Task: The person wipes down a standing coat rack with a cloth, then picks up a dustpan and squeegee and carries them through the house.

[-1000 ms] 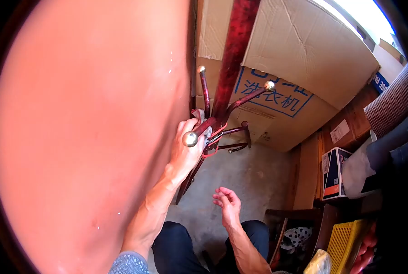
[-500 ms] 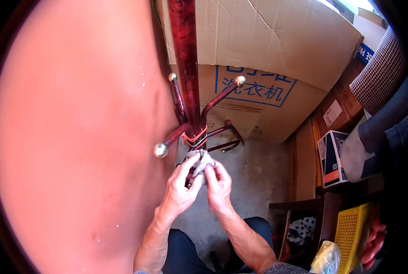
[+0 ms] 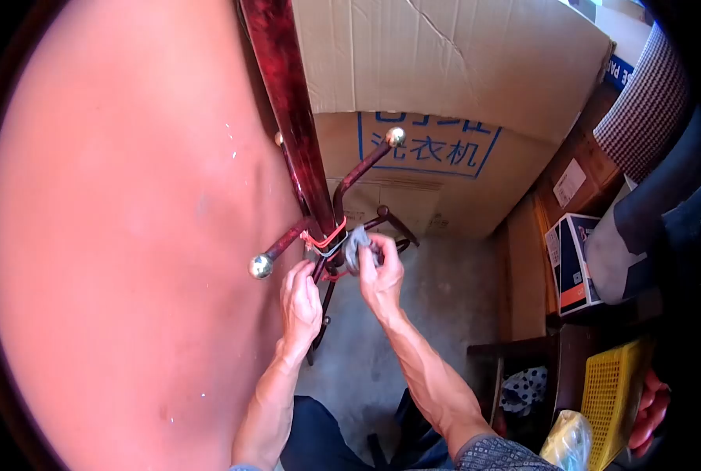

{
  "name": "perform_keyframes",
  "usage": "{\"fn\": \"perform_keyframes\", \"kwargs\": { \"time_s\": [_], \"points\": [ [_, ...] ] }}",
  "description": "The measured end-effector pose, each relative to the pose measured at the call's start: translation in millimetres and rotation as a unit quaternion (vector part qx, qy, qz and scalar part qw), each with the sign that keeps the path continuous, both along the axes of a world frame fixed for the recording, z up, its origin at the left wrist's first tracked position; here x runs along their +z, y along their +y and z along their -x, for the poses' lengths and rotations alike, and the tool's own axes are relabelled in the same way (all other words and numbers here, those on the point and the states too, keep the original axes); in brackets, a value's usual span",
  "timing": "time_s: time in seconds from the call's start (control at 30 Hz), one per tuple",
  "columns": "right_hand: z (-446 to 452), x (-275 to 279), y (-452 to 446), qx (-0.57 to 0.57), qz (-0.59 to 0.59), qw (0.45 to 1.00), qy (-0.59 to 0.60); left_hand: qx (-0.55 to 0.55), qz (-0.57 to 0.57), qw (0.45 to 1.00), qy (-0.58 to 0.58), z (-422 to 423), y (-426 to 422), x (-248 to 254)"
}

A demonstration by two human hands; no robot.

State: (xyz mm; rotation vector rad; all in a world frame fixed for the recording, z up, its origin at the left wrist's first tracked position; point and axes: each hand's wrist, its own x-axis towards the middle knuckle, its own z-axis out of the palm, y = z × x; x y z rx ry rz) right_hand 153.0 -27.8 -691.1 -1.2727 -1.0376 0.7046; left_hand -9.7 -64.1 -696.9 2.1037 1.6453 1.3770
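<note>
A dark red coat rack [image 3: 291, 102] with gold ball tips on its hooks leans in the middle of the view. Red and grey bands [image 3: 331, 242] are wrapped around its pole just below the hooks. My right hand [image 3: 383, 275] pinches a crumpled grey cloth [image 3: 358, 250] beside the pole, at the height of the bands. Lower on the left, my left hand [image 3: 302, 304] is closed at a thin bar of the rack, fingers pointing up; its grip is partly hidden.
A large pink surface [image 3: 146, 235] fills the left side. Behind the rack stands a big cardboard box [image 3: 444, 63] with blue lettering. Along the right are smaller boxes [image 3: 574, 259], a yellow basket [image 3: 605, 400], a plastic-wrapped item [image 3: 566, 439] and a spotted cloth [image 3: 523, 388].
Both hands were together on the cloth; now they are apart. The cloth has moved up and right in my right hand, and my left hand has gone to the rack. The rack appears more tilted.
</note>
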Motion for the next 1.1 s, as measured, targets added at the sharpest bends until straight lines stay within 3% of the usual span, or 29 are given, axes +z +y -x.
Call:
{"fn": "perform_keyframes", "kwargs": {
  "time_s": [0.03, 0.1, 0.13, 0.17, 0.23, 0.27, 0.37, 0.4, 0.43, 0.5, 0.53, 0.57, 0.67, 0.8, 0.9, 1.1],
  "points": [
    [7, 14, 5, -0.002, -0.041, 0.997, 0.059, -0.002, 0.007, 1.0, -0.011, 0, -2, -1],
    [17, 47, 18, -0.026, -0.145, 0.989, -0.006, -0.003, 0.019, 1.0, -0.006, 1, -5, 0],
    [22, 57, 19, -0.012, -0.141, 0.989, -0.049, -0.004, 0.024, 1.0, -0.006, 0, -5, 1],
    [32, 42, 25, -0.029, -0.163, 0.986, -0.029, -0.005, 0.026, 1.0, -0.005, 0, -4, 4],
    [29, 15, 26, -0.048, -0.204, 0.973, -0.101, -0.013, 0.021, 1.0, -0.009, 0, -1, 2],
    [25, 6, 24, -0.04, -0.189, 0.978, -0.085, -0.016, 0.022, 1.0, -0.012, 1, -3, 0],
    [14, -34, 24, 0.025, 0.034, 0.998, 0.049, -0.021, 0.042, 0.999, -0.012, 2, -5, 2],
    [13, -30, 20, 0.022, 0.025, 0.998, 0.051, -0.025, 0.035, 0.999, -0.009, 2, -1, 3],
    [14, -13, 20, 0.02, 0.021, 0.998, 0.053, -0.03, 0.03, 0.999, -0.016, 2, 1, 2],
    [20, 44, 12, 0.047, -0.096, 0.978, 0.177, -0.035, 0.032, 0.999, -0.02, 3, 1, 0],
    [28, 88, 23, 0.02, -0.157, 0.976, 0.15, -0.031, 0.047, 0.998, -0.022, 4, -2, -2],
    [29, 93, 32, 0.026, -0.076, 0.982, 0.17, -0.025, 0.056, 0.998, -0.026, 3, -2, -2],
    [25, 52, 44, 0.036, -0.137, 0.989, 0.038, -0.02, 0.074, 0.997, -0.026, 2, -4, 4],
    [4, -23, 28, 0.034, -0.118, 0.988, -0.094, -0.034, 0.059, 0.997, -0.029, 2, -3, 6],
    [-13, -37, 5, 0.076, -0.038, 0.996, -0.038, -0.04, 0.066, 0.997, -0.03, 3, -3, 6],
    [-39, -80, -9, -0.03, 0.053, 0.995, 0.078, -0.041, 0.071, 0.996, -0.044, 1, -3, 7]
  ]
}}
